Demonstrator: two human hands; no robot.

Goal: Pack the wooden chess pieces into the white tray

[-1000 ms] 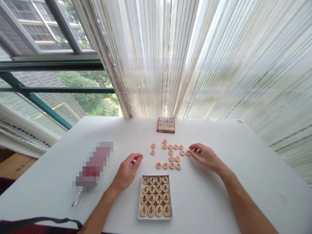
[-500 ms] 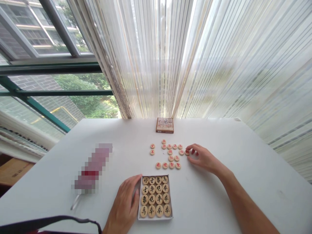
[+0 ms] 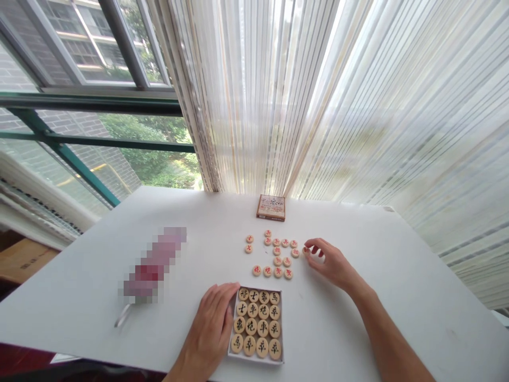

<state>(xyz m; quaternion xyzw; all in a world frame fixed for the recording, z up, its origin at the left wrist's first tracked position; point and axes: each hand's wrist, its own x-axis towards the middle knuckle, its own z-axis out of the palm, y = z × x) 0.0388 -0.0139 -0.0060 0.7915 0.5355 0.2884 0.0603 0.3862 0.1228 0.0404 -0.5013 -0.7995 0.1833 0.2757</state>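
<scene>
My left hand (image 3: 212, 320) lies against the left side of a shallow white box (image 3: 283, 331), fingers together and curved, their tips at its far left corner and the thumb along the side. Rows of round wooden Chinese chess pieces with black characters (image 3: 263, 311) fill this box. Farther off, my right hand (image 3: 326, 262) pinches a red-marked Chinese chess piece (image 3: 306, 250) between thumb and forefinger, at the right end of a row. Its character is partly covered by the fingertips. Other red-marked pieces (image 3: 277, 261) lie face up in loose rows and pairs left of that hand.
A small printed box (image 3: 271, 207) lies near the table's far edge. On the left is a pixelated pinkish object (image 3: 155, 265) with a pale strap. Striped sheer curtains (image 3: 254, 106) and a window stand behind the white table (image 3: 358, 329). A cardboard box (image 3: 26, 260) sits at far left.
The whole view has turned slightly. The pinched piece now sits a little farther from its neighbouring red piece. My left hand stays against the white box.
</scene>
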